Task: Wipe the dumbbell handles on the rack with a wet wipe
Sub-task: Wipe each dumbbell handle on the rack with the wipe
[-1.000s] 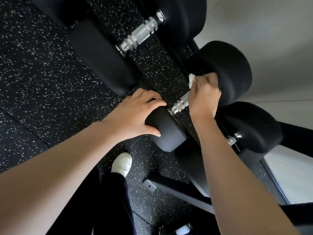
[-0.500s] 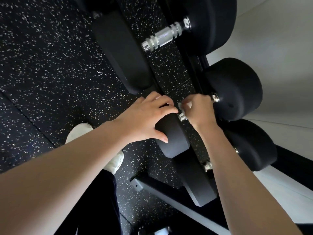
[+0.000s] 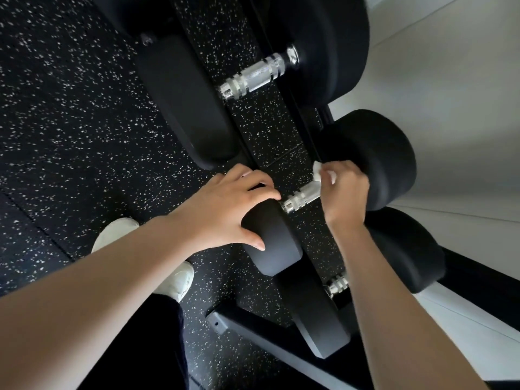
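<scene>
Three black dumbbells lie on a low rack. The middle dumbbell's chrome handle runs between its near head and far head. My left hand grips the top of the near head, fingers curled over it. My right hand is wrapped round the far part of the handle with a white wet wipe bunched under its fingers. The larger dumbbell's knurled handle is bare above. A smaller dumbbell's handle shows partly behind my right forearm.
The black rack frame has a foot sticking out onto the speckled rubber floor. My white shoes stand just left of the rack. A pale wall rises right behind the dumbbells.
My right hand slid with the wipe along the middle handle from its near end toward the far head. The left hand kept its grip on the near head. The camera shifted slightly.
</scene>
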A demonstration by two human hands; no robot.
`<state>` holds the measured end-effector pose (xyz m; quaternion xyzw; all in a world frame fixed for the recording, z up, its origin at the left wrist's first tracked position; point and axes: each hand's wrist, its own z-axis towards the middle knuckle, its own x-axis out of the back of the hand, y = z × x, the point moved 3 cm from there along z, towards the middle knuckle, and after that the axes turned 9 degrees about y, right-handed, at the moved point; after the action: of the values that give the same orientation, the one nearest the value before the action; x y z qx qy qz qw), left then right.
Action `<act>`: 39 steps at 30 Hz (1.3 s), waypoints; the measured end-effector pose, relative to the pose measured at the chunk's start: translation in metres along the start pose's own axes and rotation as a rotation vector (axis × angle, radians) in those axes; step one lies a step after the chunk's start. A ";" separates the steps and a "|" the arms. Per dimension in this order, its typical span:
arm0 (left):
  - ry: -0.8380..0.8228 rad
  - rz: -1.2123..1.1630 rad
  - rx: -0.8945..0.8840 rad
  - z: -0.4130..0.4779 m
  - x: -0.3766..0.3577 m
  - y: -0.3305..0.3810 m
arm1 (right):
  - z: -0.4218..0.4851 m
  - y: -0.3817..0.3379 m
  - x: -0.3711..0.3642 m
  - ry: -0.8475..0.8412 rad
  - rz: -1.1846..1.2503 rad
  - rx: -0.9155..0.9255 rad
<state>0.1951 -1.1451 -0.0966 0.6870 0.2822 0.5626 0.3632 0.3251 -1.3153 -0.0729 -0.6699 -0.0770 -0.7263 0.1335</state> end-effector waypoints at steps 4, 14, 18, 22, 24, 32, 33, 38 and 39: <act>0.018 -0.001 0.009 0.000 -0.002 0.000 | -0.014 -0.003 -0.006 0.236 0.076 -0.123; 0.022 -0.004 0.022 0.001 -0.002 0.000 | -0.020 -0.005 -0.015 0.184 0.255 -0.301; 0.019 -0.003 0.034 0.000 -0.003 0.001 | -0.026 -0.003 -0.011 0.171 0.276 -0.228; 0.050 -0.003 0.022 -0.001 -0.003 0.001 | -0.025 0.008 -0.004 0.286 0.280 -0.284; 0.053 0.007 0.024 -0.002 -0.004 0.001 | -0.034 0.006 -0.006 0.293 0.323 -0.297; 0.206 0.089 0.015 -0.010 0.019 0.018 | -0.040 -0.003 0.025 0.203 0.569 -0.432; 0.225 0.125 0.011 -0.009 0.027 0.020 | -0.035 -0.007 0.032 0.195 0.573 -0.426; 0.289 0.238 0.055 0.003 0.081 0.017 | -0.005 -0.035 0.046 0.174 0.608 -0.411; 0.302 0.253 0.060 0.006 0.090 0.013 | 0.000 -0.043 0.044 0.171 0.613 -0.410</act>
<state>0.2195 -1.0817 -0.0355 0.6351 0.2616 0.6918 0.2226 0.3095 -1.2788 -0.0264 -0.6117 0.2854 -0.7063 0.2136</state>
